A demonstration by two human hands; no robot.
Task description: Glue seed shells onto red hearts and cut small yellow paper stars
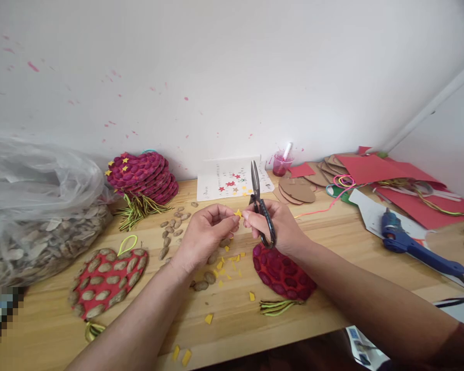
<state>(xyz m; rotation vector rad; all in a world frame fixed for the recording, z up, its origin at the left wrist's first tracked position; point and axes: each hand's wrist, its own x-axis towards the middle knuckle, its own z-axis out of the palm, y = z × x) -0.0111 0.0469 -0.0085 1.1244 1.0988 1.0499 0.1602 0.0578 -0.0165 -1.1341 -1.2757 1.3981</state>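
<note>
My left hand (204, 232) and my right hand (272, 224) meet over the wooden table (332, 242), both pinching a tiny yellow star piece (238, 213) between their fingertips. My right hand also holds black scissors (260, 203), their blades closed and pointing up and away. Yellow paper scraps (226, 265) lie under my hands. A dark red heart covered in painted shells (280, 273) lies just below my right wrist.
A red heart with unpainted shells (106, 281) lies left. Stacked painted hearts (145, 175), a clear bag of shells (38, 226), loose shells (174, 226), a star sheet (228, 183), a pink cup (282, 164), cardboard shapes (297, 189), red paper (390, 175) and a blue glue gun (413, 247) surround them.
</note>
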